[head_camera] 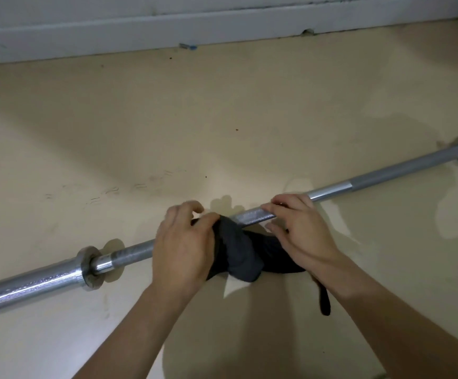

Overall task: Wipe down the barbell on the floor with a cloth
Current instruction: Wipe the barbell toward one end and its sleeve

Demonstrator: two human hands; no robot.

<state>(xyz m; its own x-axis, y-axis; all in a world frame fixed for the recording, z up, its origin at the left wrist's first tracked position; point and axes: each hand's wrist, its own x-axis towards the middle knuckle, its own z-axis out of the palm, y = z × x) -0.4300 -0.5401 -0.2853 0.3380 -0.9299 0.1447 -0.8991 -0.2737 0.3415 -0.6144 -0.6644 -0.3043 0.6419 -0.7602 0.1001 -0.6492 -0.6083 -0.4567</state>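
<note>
While my left fingers (193, 207) bunch the cloth (238, 250) on the bar (249, 216), I'm mid-wipe on the shaft.

My left hand (184, 242) curls round the dark cloth, thumb across it. The cloth drapes over the bar and trails toward me. My right hand (301, 228) bends over the bare knurled steel just beside it, steadying it, I judge. Next I'd need a firm wrap and a slide along the shaft toward the collar (85, 265), with the right hand stopping any roll. The bar lies slantwise on a beige floor (222, 119), scuffed and speckled, with a grey skirting (167, 26) beyond.
</note>
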